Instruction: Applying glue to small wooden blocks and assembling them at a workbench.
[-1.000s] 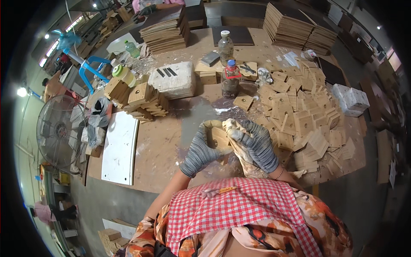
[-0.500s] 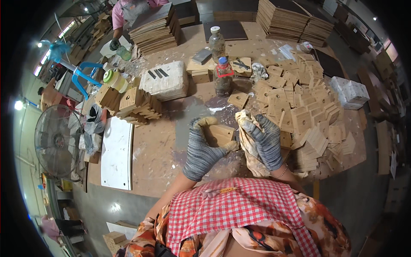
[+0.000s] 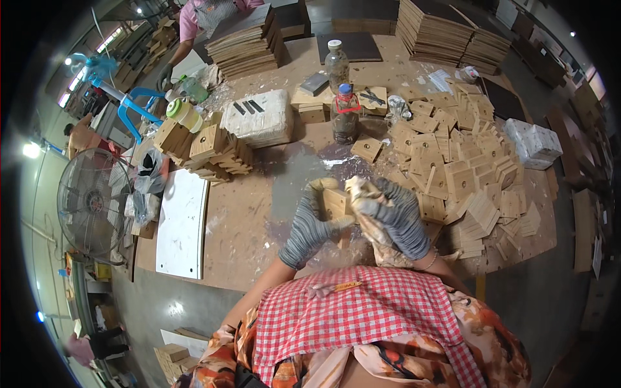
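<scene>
Both my hands wear grey knitted gloves and meet over the near middle of the table. My left hand [image 3: 311,223] is closed around a small wooden block [image 3: 334,203], fingers on its far side and thumb on its near side. In my right hand [image 3: 402,220] a stained cream rag [image 3: 373,240] is bunched up, its loose end hanging toward the table edge. The top of the rag is against or very close to the block's right side; I cannot tell which. Just right of that hand, loose wooden blocks [image 3: 431,208] begin.
A large heap of wooden blocks [image 3: 462,174] covers the table's right side. Two bottles [image 3: 345,119] stand beyond my hands. At left are stacked blocks [image 3: 217,149], a wrapped white package [image 3: 260,119], a white panel [image 3: 181,226] and a fan [image 3: 94,204]. Another person [image 3: 210,16] works across the table.
The rag has moved left up to the block with my right hand. The block has turned in my left hand. At the far left, the other person's gloved hand has drawn back from a green bottle.
</scene>
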Tool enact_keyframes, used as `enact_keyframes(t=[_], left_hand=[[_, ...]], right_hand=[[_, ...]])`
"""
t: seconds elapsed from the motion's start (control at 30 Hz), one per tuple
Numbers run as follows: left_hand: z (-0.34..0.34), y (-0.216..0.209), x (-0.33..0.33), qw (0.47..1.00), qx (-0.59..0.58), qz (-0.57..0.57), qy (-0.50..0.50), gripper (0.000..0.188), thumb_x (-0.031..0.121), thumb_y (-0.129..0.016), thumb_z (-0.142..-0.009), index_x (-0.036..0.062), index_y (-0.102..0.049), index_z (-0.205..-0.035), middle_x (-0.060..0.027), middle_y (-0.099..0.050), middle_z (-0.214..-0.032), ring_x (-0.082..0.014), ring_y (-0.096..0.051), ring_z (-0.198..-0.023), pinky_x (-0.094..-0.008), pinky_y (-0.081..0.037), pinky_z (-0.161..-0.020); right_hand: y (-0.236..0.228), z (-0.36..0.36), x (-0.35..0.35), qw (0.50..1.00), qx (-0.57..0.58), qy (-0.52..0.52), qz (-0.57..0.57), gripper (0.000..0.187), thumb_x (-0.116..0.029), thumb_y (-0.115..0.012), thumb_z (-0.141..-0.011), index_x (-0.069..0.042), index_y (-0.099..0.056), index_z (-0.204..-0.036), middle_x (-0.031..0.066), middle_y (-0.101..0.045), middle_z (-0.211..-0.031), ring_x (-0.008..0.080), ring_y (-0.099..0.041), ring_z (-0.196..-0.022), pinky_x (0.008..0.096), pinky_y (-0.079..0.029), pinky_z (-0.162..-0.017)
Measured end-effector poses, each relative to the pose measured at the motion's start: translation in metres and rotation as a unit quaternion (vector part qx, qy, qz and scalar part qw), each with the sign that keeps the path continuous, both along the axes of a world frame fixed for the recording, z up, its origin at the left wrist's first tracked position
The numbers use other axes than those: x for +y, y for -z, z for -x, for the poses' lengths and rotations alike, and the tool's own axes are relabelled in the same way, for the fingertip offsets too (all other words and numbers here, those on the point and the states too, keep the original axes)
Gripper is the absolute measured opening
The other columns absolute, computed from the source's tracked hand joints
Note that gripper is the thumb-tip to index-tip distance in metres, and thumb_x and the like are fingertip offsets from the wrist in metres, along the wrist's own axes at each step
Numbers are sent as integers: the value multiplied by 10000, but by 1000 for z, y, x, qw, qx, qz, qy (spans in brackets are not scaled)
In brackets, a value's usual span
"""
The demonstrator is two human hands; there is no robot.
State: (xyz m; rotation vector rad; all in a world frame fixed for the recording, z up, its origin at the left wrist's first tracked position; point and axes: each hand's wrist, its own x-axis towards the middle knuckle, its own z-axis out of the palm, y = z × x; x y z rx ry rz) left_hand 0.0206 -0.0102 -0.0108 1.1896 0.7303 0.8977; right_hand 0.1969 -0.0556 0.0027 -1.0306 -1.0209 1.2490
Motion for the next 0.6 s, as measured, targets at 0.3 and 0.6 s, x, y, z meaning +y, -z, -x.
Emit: enact_keyframes(t=[0.3,0.6], left_hand=[[5,-3,-5,993,5,83,80,782,303,-760,-652,60,-403,-1303,-71,-497,-1233,-197,-480,-1133,-331,-385,-961],[1,-2,-1,990,-69,86,88,703,170,-807,-651,84,-385,-1206,-53,-485,-1104,-154,-524,-990,-260,-508,-754]], right_hand=[[-13,-5,-1,998,-2,51,39,319,-276,-677,-820,-1,-660,-980,51,-664,-837,105,-602,-799,240,-477,-746],[-10,5,0,997,-61,40,7,300,-258,-649,-847,-7,-642,-1011,43,-644,-906,95,-575,-836,235,-463,-758]])
